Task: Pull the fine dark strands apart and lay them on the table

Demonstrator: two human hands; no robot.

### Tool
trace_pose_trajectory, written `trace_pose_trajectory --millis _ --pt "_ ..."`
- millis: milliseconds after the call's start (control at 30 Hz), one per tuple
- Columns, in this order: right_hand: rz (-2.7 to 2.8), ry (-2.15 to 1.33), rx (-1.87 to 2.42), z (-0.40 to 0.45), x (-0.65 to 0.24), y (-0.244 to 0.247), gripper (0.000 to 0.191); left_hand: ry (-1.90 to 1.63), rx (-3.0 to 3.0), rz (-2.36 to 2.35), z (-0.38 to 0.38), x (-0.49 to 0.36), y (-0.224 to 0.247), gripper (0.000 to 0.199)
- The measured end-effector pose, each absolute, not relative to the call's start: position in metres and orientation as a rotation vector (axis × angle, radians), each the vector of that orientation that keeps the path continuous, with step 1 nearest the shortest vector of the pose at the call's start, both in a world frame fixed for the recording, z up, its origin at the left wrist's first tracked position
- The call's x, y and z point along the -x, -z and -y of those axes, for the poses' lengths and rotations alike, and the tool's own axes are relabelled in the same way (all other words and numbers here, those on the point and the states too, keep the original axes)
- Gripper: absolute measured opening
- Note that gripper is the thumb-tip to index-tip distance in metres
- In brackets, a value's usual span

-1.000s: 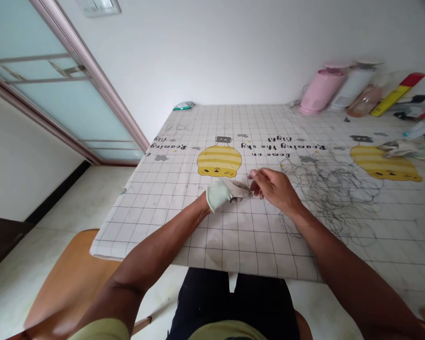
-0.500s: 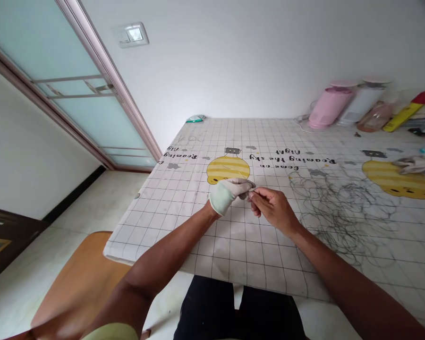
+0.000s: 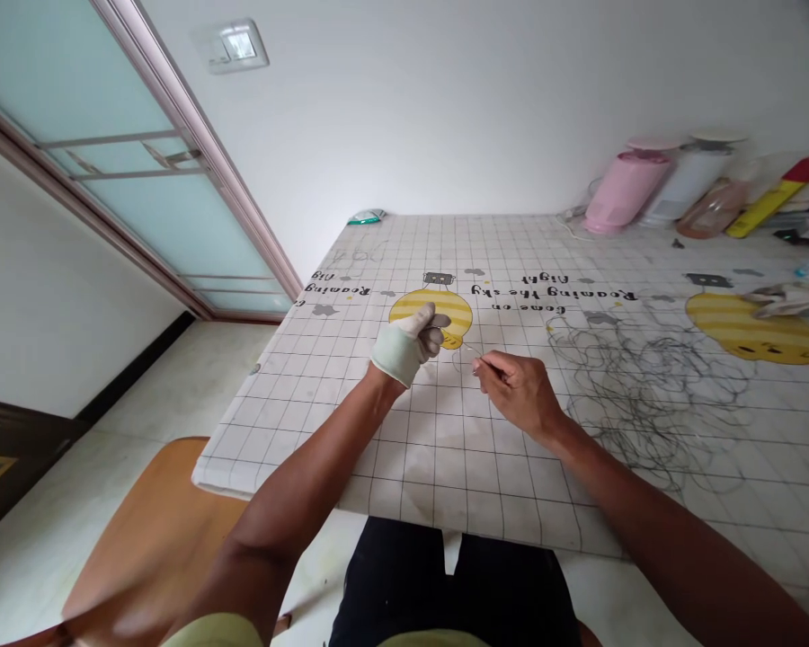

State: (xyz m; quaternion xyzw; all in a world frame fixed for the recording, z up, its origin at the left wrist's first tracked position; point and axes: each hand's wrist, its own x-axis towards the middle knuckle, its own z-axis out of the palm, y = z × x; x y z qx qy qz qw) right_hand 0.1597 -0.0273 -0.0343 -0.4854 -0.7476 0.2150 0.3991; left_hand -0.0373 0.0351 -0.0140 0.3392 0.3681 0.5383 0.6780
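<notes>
My left hand [image 3: 414, 340], in a pale work glove, is raised over the yellow balloon print with its fingers curled in and the thumb on top. Whatever lies inside those fingers is hidden. To its right, my bare right hand [image 3: 516, 388] pinches a thin wire-like strand [image 3: 470, 348] between thumb and forefinger. The strand slants up and left from the fingertips toward the glove; its far end is too fine to follow. Beyond my right hand, a loose tangle of dark, thin wire-like strands [image 3: 653, 395] spreads over the checked tablecloth [image 3: 445, 458].
A pink cylinder [image 3: 624, 190], a white cylinder [image 3: 688, 184], a pinkish bottle [image 3: 715, 211] and a yellow-red box [image 3: 778, 198] stand at the back right. Another glove [image 3: 792, 298] lies at right. A green-white packet [image 3: 367, 217] sits at the far edge; a wooden chair [image 3: 135, 530] is at left.
My hands were together at the fingertips and are now apart. The gloved left hand has moved left and turned thumb-up, while the right stays nearly in place with the strand showing.
</notes>
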Motion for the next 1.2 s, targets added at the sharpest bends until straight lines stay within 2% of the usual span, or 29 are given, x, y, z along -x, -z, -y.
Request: trace_pose_trajectory --millis 233,400,633,867,967,1100,1200 --pt "1.893 -0.669 1.246 0.024 -0.164 0.036 0.046 -1.020 -0.683 -0.661 -0.031 0.043 0.011 0.044" --pt "1.839 -0.714 1.259 0.024 -0.166 0.034 0.039 -1.052 -0.697 -0.661 -0.030 0.045 0.005 0.037" --pt "1.709 -0.975 1.210 0.025 -0.166 0.030 0.039 -1.157 -0.751 -0.555 -0.027 0.041 0.002 0.024" --pt "1.689 -1.022 1.246 0.024 -0.167 0.031 0.038 -1.177 -0.690 -0.571 -0.032 0.041 0.006 0.023" --pt "1.735 -0.789 1.267 0.020 -0.168 0.035 0.040 -1.244 -0.764 -0.742 -0.033 0.043 0.004 0.031" --pt "1.864 -0.130 1.309 0.015 -0.173 0.041 0.045 -1.412 -1.008 -1.154 -0.021 0.040 -0.002 0.046" --pt "1.995 0.315 1.264 0.013 -0.177 0.042 0.041 -1.263 -1.202 -1.301 -0.004 0.026 -0.005 0.051"
